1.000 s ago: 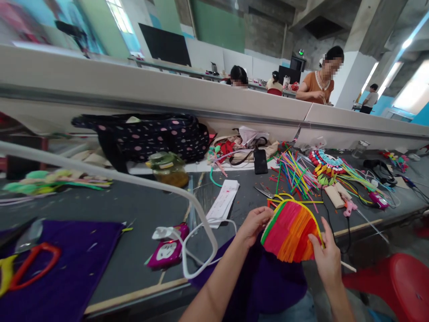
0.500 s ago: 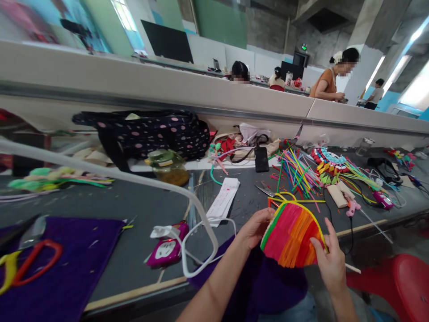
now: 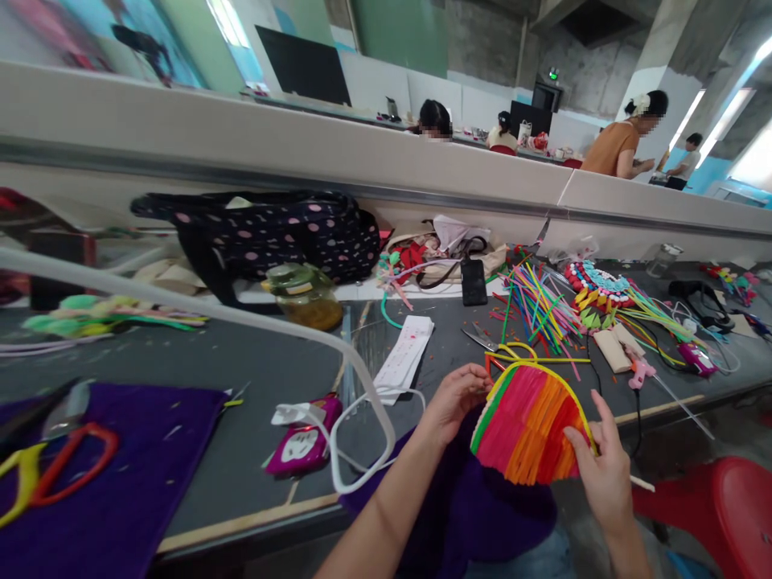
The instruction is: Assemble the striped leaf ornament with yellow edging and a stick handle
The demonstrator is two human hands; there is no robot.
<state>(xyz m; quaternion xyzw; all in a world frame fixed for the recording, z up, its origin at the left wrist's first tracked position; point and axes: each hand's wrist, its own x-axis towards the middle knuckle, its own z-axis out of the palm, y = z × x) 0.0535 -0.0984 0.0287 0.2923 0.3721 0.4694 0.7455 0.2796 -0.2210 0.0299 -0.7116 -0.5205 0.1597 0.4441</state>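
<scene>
I hold a fan-shaped craft piece [image 3: 531, 422] over the table's front edge. It has pink, orange and red fuzzy stripes with a yellow and green border, and a pale stick pokes out at its lower right. My left hand [image 3: 458, 398] is closed at its upper left edge, fingertips pinched by the yellow border. At the right edge, my right hand [image 3: 603, 470] grips the piece between thumb and fingers, with the index finger raised. Just beyond it lie scissors [image 3: 481, 339] and looped yellow stems [image 3: 519, 351].
Colourful pipe cleaners [image 3: 539, 310] lie behind the fan, near a phone [image 3: 474, 281] and a pink glue gun [image 3: 642, 372]. A white lamp-like tube [image 3: 241, 322] arches across the left. Large scissors [image 3: 75, 466] rest on purple cloth [image 3: 162, 450]. A red stool [image 3: 724, 515] stands at right.
The view has shifted slightly. Both hands keep nearly the same place on the fan-shaped piece. In the background, the person in orange has turned further away.
</scene>
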